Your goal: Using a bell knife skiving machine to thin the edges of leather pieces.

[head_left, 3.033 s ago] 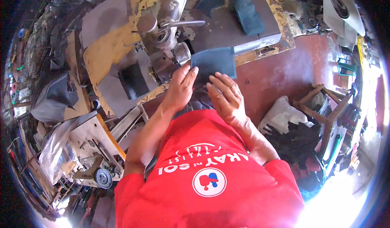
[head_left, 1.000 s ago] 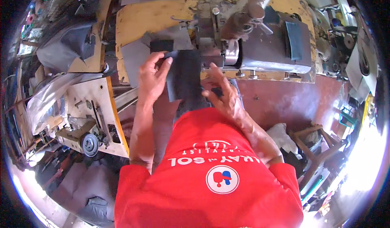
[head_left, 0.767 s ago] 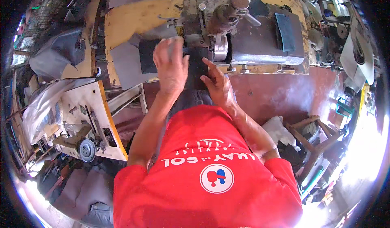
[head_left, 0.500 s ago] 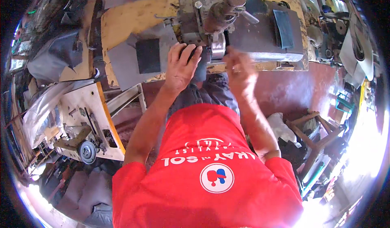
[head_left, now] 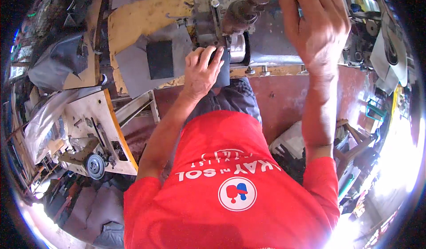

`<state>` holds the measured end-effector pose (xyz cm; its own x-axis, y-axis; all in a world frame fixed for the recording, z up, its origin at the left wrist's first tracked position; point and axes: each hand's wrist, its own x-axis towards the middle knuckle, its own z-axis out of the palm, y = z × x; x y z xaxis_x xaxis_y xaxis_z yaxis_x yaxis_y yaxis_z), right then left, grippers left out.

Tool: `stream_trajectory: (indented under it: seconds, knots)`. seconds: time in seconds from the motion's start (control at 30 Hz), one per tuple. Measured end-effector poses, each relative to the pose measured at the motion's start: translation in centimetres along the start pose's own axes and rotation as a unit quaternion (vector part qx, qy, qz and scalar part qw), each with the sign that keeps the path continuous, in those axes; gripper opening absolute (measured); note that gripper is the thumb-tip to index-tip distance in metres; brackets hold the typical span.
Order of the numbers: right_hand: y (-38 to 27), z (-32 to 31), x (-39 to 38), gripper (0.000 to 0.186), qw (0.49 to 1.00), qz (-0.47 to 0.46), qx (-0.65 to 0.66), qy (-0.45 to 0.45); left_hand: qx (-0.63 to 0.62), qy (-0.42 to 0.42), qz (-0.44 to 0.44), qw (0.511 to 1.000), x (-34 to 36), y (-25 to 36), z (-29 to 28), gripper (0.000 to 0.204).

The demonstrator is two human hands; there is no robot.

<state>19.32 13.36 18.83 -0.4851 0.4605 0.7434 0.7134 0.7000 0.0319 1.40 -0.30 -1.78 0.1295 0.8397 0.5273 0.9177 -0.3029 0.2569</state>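
Note:
My left hand (head_left: 199, 76) has curled fingers on a dark leather-like piece (head_left: 224, 76) at a worn metal machine (head_left: 239, 16). A shiny cylinder (head_left: 237, 48) sits just right of those fingers. My right hand (head_left: 317, 27) is raised over the right side of the machine, fingers apart and loosely bent, with nothing visible in it; its fingertips reach the top edge of the view and hide part of the machine bed. A dark rectangle (head_left: 159, 60) lies on a grey sheet (head_left: 131, 71) left of my left hand.
The machine stands on a worn yellow bench (head_left: 128, 25). At left are draped dark material (head_left: 55, 58) and a pale board with a pulley (head_left: 95, 164). A wooden frame (head_left: 355, 147) and a pale sack (head_left: 288, 138) lie at right, below a reddish wall or floor (head_left: 284, 93).
My right hand has risen and swung right and forward, away from the dark piece. My left hand has moved right onto the piece at the cylinder since a second ago.

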Motion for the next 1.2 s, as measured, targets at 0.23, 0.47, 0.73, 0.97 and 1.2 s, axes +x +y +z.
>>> stream_trajectory:
  seconds: [0.23,0.47,0.73,0.97,1.2]
  knots:
    - [-2.5,7.6,-9.6,0.023,0.865,0.331,0.369,0.077,0.035,0.005,0.005,0.999,0.1,0.2,0.7,0.047]
    - [-9.1,4.0,-22.4,0.056,0.843,0.327,0.355,-0.238,0.072,-0.021,0.007,0.997,-0.2,0.1,-0.2,0.05]
    - [-9.7,7.2,-22.3,0.031,0.633,0.435,0.571,-0.292,0.026,-0.054,0.044,0.997,-0.1,-1.1,-0.1,0.051]
    - [-9.2,6.4,-21.6,0.019,0.661,0.502,0.502,-0.243,-0.001,-0.022,0.046,0.999,-0.2,-0.6,1.3,0.05]
    - [-4.8,4.2,-23.8,0.017,0.682,0.525,0.483,-0.163,0.002,-0.011,0.037,0.999,0.1,-0.1,0.9,0.052]
